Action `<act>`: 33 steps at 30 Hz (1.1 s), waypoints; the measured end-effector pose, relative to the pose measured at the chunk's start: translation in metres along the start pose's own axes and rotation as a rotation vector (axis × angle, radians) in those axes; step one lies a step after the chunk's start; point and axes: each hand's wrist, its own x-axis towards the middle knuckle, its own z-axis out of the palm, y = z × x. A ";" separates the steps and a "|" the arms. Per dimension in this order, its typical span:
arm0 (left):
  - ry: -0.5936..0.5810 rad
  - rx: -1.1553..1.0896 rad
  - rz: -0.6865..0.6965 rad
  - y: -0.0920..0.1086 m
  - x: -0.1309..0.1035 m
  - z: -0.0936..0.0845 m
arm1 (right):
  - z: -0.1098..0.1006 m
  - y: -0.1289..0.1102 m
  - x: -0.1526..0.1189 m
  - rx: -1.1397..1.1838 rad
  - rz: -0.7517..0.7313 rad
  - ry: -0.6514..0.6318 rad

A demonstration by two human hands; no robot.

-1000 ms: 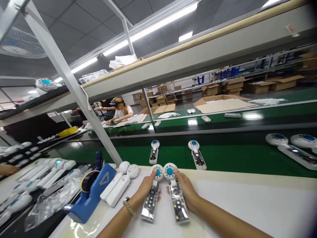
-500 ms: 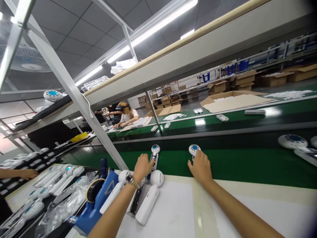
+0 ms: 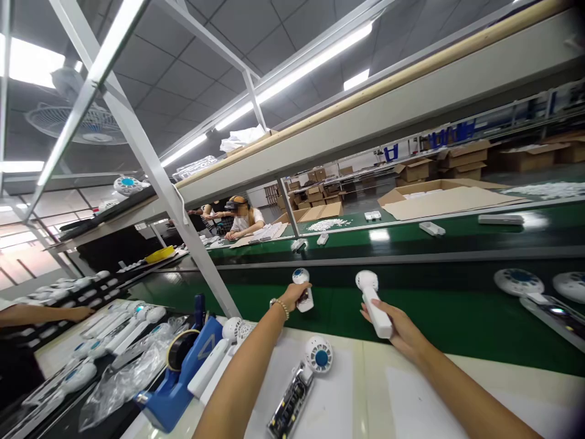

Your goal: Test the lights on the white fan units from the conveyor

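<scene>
My left hand (image 3: 292, 296) is closed around a small white device (image 3: 305, 300) with a round head and a blue centre, over the green belt (image 3: 333, 317). My right hand (image 3: 398, 323) grips the handle of another white device (image 3: 378, 312), its back facing up, also over the belt. On the white work surface (image 3: 338, 396), below and between my arms, lies an opened device (image 3: 292, 399) with its circuit board showing and a blue-centred head. Beside my left forearm are more white handles (image 3: 209, 367), partly hidden by it.
A blue tape dispenser (image 3: 176, 390) stands left of my left arm, near clear plastic bags (image 3: 114, 384) and rows of devices. Another person's arm (image 3: 46, 314) reaches in at the left. More devices (image 3: 521, 283) lie on the belt at right. A slanted metal post (image 3: 201, 262) rises left of centre.
The right device has turned over, showing its white back, and is now lifted in my right hand. My left hand holds its device farther right. The opened device near my left arm now shows its board upward.
</scene>
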 end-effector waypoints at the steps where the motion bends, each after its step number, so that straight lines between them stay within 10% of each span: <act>1: -0.024 -0.038 -0.027 0.006 -0.005 0.014 | -0.005 -0.004 -0.005 0.109 0.028 -0.007; 8: -0.246 -0.340 -0.093 0.030 -0.094 0.102 | -0.038 -0.025 -0.036 0.651 0.200 -0.097; 14: -0.242 -0.542 -0.295 -0.040 -0.164 0.142 | -0.055 -0.025 -0.049 0.476 0.229 0.054; 19: -0.071 -0.550 -0.155 -0.069 -0.142 0.124 | -0.050 -0.023 -0.053 0.189 0.209 0.243; 27: 0.055 -0.620 -0.077 -0.066 -0.076 0.056 | -0.048 -0.023 -0.054 0.266 0.288 0.076; 33: 0.014 -0.633 -0.061 -0.072 -0.078 0.060 | -0.049 -0.020 -0.060 0.153 0.272 0.059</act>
